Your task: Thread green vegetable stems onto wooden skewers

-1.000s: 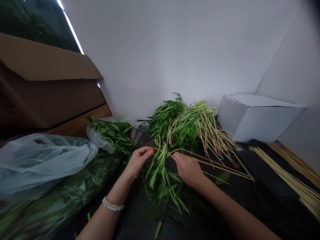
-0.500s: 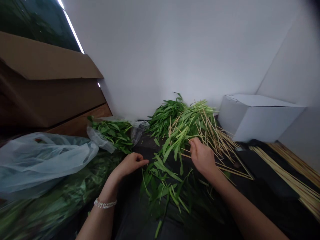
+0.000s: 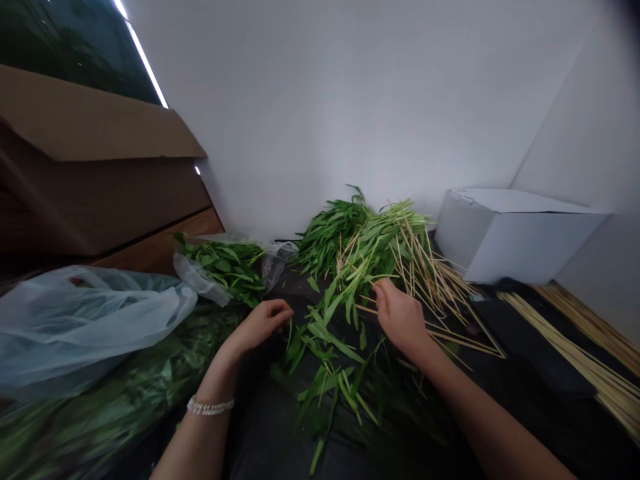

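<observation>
My left hand (image 3: pixel 267 321) is closed, thumb and fingertips pinched on a thin leafy green stem (image 3: pixel 296 348) that hangs below them. Opposite it, my right hand (image 3: pixel 400 317) is also pinched shut, its fingertips at a pale green stem; part of what it grips is hidden. Behind the right hand lies a heap of long-leaved greens (image 3: pixel 373 243), resembling water spinach, with thin wooden sticks (image 3: pixel 440 280) spread across its right side. Loose leafy stems (image 3: pixel 333 373) are scattered on the dark surface between my forearms.
On the left are a translucent plastic bag (image 3: pixel 90 327), a large bag of greens (image 3: pixel 130 393) and a small opened bag of greens (image 3: pixel 227 267). A cardboard box (image 3: pixel 100 133) stands behind them. At right are a white box (image 3: pixel 525 233) and long pale sticks (image 3: pixel 565 340).
My right hand has shifted slightly left. My left hand has drawn slightly up and left, with the small stem at its fingertips. Surrounding things stay in place.
</observation>
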Action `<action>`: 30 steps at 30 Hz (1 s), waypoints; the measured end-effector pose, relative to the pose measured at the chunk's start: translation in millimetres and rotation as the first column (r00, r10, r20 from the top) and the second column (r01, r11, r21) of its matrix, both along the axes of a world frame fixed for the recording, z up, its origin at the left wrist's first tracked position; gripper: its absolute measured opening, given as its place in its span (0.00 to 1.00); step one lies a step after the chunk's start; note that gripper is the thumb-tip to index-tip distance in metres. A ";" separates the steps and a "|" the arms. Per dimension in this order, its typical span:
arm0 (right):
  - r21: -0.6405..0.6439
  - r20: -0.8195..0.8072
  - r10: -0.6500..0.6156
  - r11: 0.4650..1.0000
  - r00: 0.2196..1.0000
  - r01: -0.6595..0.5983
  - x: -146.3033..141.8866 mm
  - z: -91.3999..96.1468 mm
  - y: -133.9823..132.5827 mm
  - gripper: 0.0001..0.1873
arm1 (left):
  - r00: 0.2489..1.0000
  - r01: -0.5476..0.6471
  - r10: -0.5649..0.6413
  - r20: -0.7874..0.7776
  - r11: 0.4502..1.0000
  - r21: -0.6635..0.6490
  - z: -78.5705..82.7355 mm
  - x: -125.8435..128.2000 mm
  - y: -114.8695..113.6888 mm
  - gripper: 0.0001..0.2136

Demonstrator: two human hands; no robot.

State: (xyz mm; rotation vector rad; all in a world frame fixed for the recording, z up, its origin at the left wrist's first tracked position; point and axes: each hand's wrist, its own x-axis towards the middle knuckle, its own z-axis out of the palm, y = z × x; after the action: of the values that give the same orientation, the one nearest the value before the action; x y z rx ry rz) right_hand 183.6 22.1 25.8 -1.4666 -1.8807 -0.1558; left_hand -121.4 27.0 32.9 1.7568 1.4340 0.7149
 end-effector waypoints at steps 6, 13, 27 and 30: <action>0.004 0.003 0.022 1.000 1.000 -0.022 -2.3 1.0 -2.3 0.13 | 0.934 -0.133 0.142 0.328 0.990 -0.052 6.5 17.2 -2.5 0.17; 0.032 0.050 0.095 0.995 0.994 -0.097 -6.8 -2.4 -4.1 0.15 | 0.753 -0.071 0.161 0.638 0.984 -0.165 8.7 22.8 -5.1 0.20; -0.048 0.119 0.343 0.939 0.932 -0.340 -23.7 -9.5 -15.1 0.15 | 0.716 -0.261 0.219 0.662 0.965 -0.037 5.3 27.1 -1.3 0.18; -0.091 0.166 0.384 0.923 0.908 -0.373 -29.5 -11.4 -19.0 0.16 | 0.746 -0.259 0.192 0.637 0.966 0.013 3.0 30.3 -1.4 0.17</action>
State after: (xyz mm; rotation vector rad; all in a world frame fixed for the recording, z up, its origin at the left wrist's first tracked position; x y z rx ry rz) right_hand 154.0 3.1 14.4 -1.1231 -2.2983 -0.0508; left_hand -91.1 25.6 35.9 1.2201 1.1441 1.3820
